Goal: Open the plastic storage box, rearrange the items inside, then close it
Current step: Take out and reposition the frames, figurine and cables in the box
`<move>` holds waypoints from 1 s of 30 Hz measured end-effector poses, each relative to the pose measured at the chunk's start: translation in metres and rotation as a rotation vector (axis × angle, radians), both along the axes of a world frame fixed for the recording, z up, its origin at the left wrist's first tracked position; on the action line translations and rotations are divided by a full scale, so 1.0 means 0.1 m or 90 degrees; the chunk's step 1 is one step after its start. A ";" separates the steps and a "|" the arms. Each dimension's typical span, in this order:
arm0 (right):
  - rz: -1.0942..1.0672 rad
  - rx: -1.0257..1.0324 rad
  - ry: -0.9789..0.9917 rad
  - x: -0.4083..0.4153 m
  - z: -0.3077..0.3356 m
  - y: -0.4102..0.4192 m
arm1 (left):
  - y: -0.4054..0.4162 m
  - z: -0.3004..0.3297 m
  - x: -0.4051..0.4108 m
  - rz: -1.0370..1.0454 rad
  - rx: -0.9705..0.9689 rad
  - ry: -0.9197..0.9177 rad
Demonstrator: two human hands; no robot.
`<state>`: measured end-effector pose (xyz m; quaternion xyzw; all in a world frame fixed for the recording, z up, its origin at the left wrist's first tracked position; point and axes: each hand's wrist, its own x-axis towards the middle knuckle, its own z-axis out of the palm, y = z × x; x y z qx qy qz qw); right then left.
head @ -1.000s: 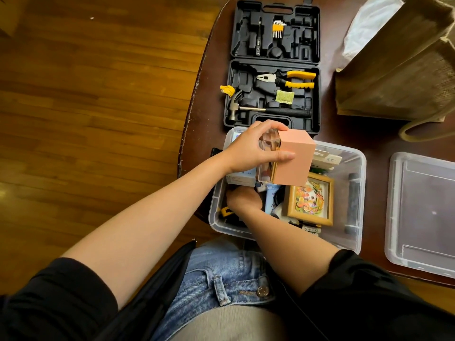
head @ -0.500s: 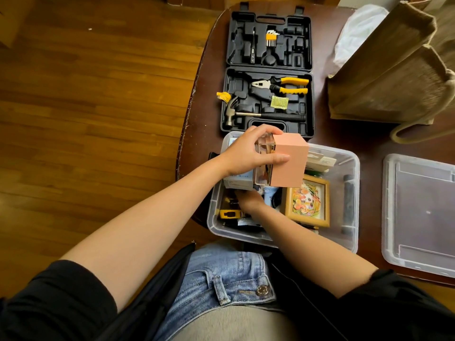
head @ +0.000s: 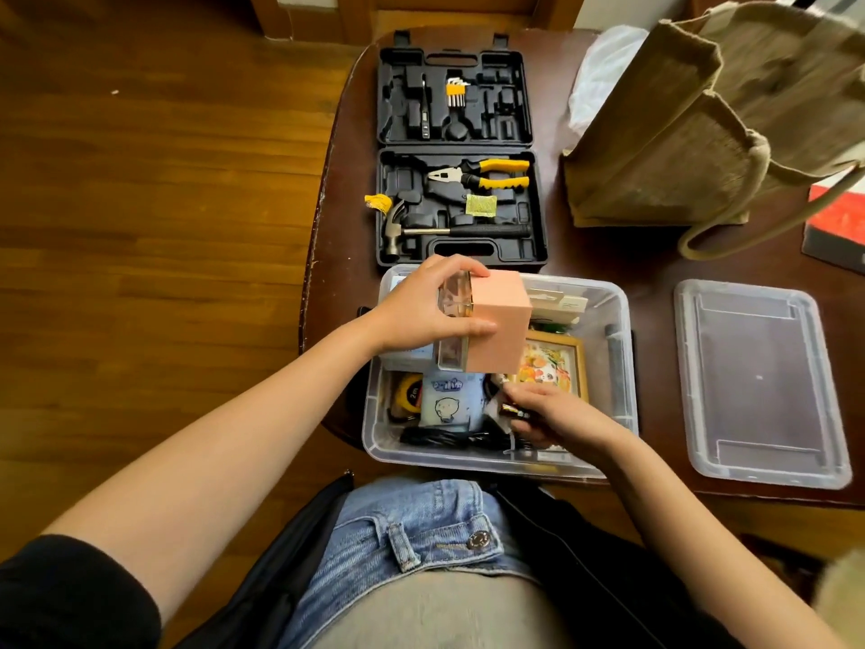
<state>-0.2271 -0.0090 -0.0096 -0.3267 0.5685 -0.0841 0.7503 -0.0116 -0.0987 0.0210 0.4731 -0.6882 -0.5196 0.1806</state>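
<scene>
While the left hand (head: pixel 423 306) grips the pink box (head: pixel 501 327) above the open bin (head: pixel 625 367), the right hand (head: pixel 557 416) pinches a small dark item (head: pixel 514 411) below. Advice: clear a flat space under the box before lowering it.

The storage box (head: pixel 618 367) and its lid (head: pixel 758 381) at 3 o'clock are clear, shiny plastic. The bench (head: pixel 608 260) is dark glossy wood. The bag (head: pixel 678 133) looks like rough cloth.
</scene>
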 end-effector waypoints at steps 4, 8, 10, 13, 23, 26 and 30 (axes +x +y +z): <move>-0.052 -0.017 0.027 -0.23 0.09 0.07 | 0.02 0.04 -0.02 -0.150 -0.098 -0.145; -0.083 -0.058 0.121 -0.38 0.16 0.04 | 0.05 0.07 -0.13 -0.342 -0.226 -0.328; -0.115 -0.071 0.151 -0.45 0.18 0.02 | 0.10 0.07 -0.24 -0.418 -0.256 -0.437; -0.138 -0.093 0.159 -0.52 0.21 -0.02 | 0.15 0.08 -0.44 -0.479 -0.248 -0.570; -0.109 -0.130 0.170 -0.75 0.33 -0.10 | 0.15 0.09 -1.19 -0.316 -0.216 -0.409; -0.083 -0.139 0.166 -0.81 0.37 -0.13 | 0.14 -0.10 -1.40 -0.362 -0.095 -0.500; -0.072 -0.162 0.161 -0.88 0.40 -0.17 | 0.15 -0.33 -1.57 -0.367 -0.076 -0.594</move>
